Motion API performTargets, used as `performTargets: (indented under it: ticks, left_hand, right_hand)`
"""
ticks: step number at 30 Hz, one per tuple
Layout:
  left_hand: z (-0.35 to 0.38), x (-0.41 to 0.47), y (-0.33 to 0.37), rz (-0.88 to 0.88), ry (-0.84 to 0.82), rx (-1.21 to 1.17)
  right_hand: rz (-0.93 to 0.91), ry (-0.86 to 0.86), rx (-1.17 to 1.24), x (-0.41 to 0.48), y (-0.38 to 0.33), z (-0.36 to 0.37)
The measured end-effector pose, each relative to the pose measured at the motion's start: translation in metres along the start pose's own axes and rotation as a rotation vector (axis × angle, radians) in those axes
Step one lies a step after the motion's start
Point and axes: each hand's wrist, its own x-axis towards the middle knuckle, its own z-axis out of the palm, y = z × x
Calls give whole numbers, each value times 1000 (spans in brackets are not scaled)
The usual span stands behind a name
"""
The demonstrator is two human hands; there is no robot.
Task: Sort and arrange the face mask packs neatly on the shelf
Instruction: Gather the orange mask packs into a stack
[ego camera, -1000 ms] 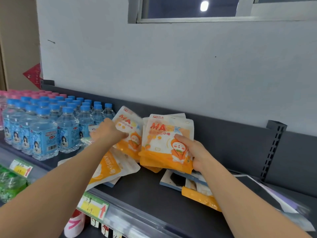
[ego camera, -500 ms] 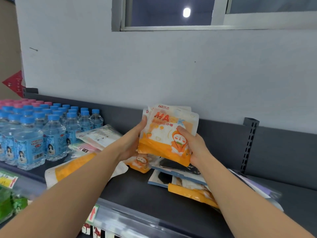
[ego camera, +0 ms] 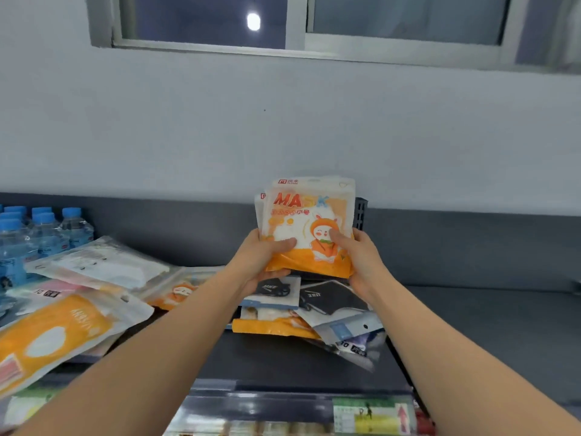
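I hold a small stack of orange-and-white mask packs upright above the dark shelf. My left hand grips the stack's lower left corner, thumb across the front. My right hand grips its lower right corner the same way. Under the stack lies a loose pile of packs with black masks and an orange pack. More packs lie scattered at the left: a white one, an orange cartoon one and a large orange one.
Blue-capped water bottles stand at the far left of the shelf. A grey back panel runs behind the shelf, with a slotted upright behind the stack. Price labels line the shelf's front rail.
My left hand left the scattered packs and took hold of the stack's left side. Both hands now hold the stack more upright, and the view has swung right.
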Motion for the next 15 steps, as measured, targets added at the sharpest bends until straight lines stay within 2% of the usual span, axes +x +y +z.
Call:
performTargets:
  ticks: [8, 15]
  left_hand:
    - [110, -7, -19, -58, -148, 83]
    - [222, -5, -41, -110, -152, 143]
  right_hand:
    - [-154, 211, -246, -30, -26, -103]
    - [-89, 342, -360, -50, -60, -207]
